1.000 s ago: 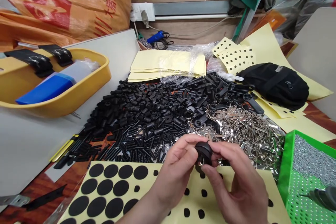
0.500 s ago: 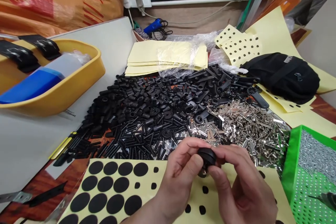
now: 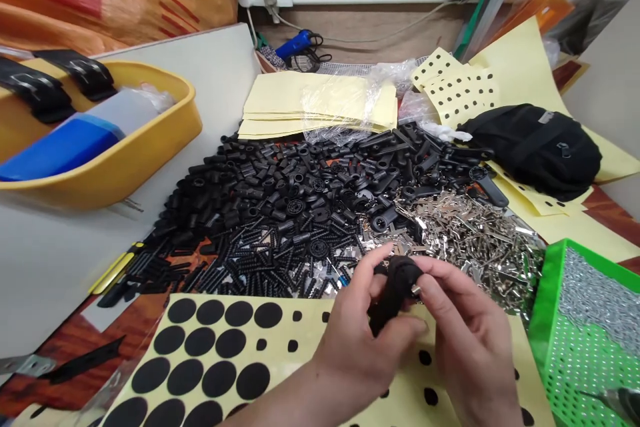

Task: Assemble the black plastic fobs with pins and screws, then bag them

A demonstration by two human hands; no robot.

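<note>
My left hand (image 3: 365,340) is closed around a black plastic part (image 3: 393,290) with a rounded top end and a longer body running down into the palm. At that rounded end, the fingertips of my right hand (image 3: 465,327) pinch the part. A small shiny bit (image 3: 416,289), seemingly metal, shows by the right thumb; its shape is too small to make out. Both hands are above a yellow sheet (image 3: 280,360) bearing black round stickers (image 3: 219,379) and smaller black dots. Beyond them lies a heap of metal clips (image 3: 465,233).
Black plastic parts (image 3: 280,180) are heaped behind the sheet, with ribbed black pieces (image 3: 260,247) in front. A green basket (image 3: 543,320) of small silvery pieces stands right. On the left are a yellow bin (image 3: 165,147) and a yellow cutter (image 3: 113,273). A black pouch (image 3: 535,150) lies back right.
The black part has been turned, so its longer body now shows. My left thumb has swung down and right, and the right fingertips have shifted onto the rounded end.
</note>
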